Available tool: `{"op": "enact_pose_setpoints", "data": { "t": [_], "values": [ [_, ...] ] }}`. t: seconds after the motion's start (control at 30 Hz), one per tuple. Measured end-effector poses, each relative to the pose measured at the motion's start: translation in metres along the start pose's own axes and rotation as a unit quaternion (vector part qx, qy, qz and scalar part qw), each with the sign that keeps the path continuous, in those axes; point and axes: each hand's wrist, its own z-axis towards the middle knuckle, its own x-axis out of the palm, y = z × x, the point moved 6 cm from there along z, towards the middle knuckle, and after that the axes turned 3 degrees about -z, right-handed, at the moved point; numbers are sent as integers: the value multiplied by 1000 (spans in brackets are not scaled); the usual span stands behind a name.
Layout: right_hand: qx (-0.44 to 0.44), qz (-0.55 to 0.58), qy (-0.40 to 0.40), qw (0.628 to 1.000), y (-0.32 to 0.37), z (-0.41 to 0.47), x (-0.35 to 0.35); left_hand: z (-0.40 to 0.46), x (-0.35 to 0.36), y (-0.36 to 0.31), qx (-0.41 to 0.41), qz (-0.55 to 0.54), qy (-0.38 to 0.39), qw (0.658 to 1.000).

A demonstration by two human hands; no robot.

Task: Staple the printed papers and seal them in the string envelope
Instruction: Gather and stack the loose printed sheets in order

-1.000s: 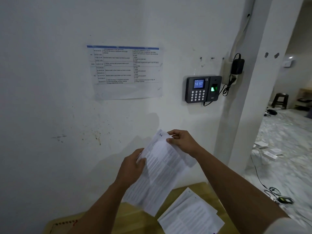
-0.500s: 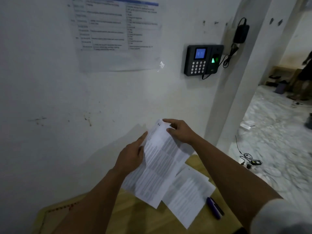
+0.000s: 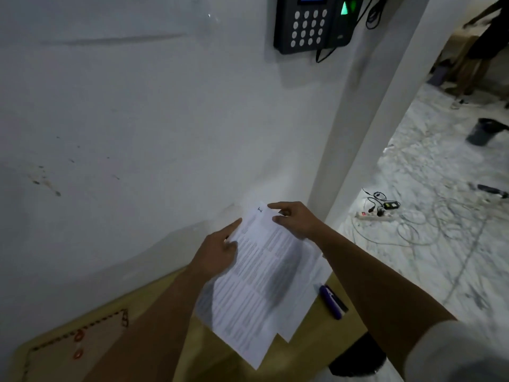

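papers held in the air over the table, just in front of the wall, tilted with the top corner away from the person. left hand grips the left edge, thumb on the printed face, fingers behind. right hand pinches the top corner between thumb and forefinger. both hands closed on the sheets.

handling, judged: thin printed sheets, very light, limp. the lower half hangs unsupported and curves. loose sheets slide against each other easily, so edges are likely out of line; a second sheet edge shows offset at the lower right. creases readily if pinched hard.

where to hold: two-point hold near the top edge, as now, keeps the stack flat for squaring. for stapling, pinch close to the top corner.

stapler lies on the table, just right of the papers. envelope lies flat at the table's left end, well apart from the papers.
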Motion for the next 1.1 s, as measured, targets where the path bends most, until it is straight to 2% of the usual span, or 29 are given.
{"op": "enact_pose_setpoints", "data": {
  "t": [0.13,0.2,0.37,0.47,0.63,0.83,0.97,1.1],
  "values": [
    [44,-5,36,998,-58,39,16,20,29,28,-57,3,41,998],
    [85,-30,53,995,-90,60,27,28,39,44,-54,17,45,997],
    [151,-179,74,969,-168,110,48,48,54,125,-141,53,53,987],
    [161,-227,77,957,-195,132,63,54,48,128,-159,53,37,985],
    [175,-293,62,938,-201,152,81,68,41,124,-168,64,33,983],
    [192,-261,41,945,-205,169,92,70,39,142,-189,14,35,981],
    [190,-253,40,948,-205,176,94,70,36,136,-196,21,36,980],
    [174,-215,4,961,-200,177,92,68,33,132,-179,29,50,982]
  ]
}}
